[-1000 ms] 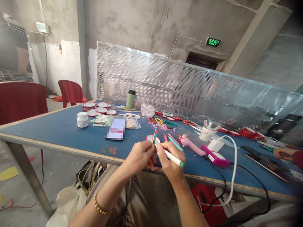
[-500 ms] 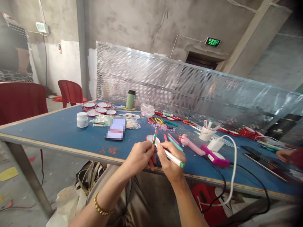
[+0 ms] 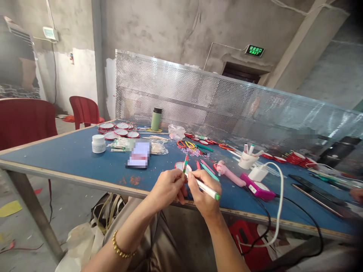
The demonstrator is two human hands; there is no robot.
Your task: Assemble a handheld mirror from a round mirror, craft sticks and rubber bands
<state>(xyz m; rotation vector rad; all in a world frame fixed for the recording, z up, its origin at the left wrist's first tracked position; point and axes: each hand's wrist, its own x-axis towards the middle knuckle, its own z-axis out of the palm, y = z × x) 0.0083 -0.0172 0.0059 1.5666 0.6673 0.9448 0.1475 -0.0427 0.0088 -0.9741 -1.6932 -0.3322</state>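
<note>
Left of the marker (image 3: 209, 190) gripped by the right hand (image 3: 205, 196), a striped stick (image 3: 185, 163), base hidden, is pinched by the left hand (image 3: 168, 186).

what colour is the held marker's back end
The back end of the white marker in the right hand is green, seen in the head view.

A bare grey concrete wall (image 3: 159, 28) rises behind, whitish low down at the left; a lit green exit sign (image 3: 255, 51) hangs above a dark opening (image 3: 240, 73); a perforated metal screen (image 3: 170, 85) runs along the far edge of a blue-topped table (image 3: 66, 160); two red chairs (image 3: 84, 109) stand to its left on a grey floor (image 3: 32, 223) littered with scraps (image 3: 10, 208).
</note>
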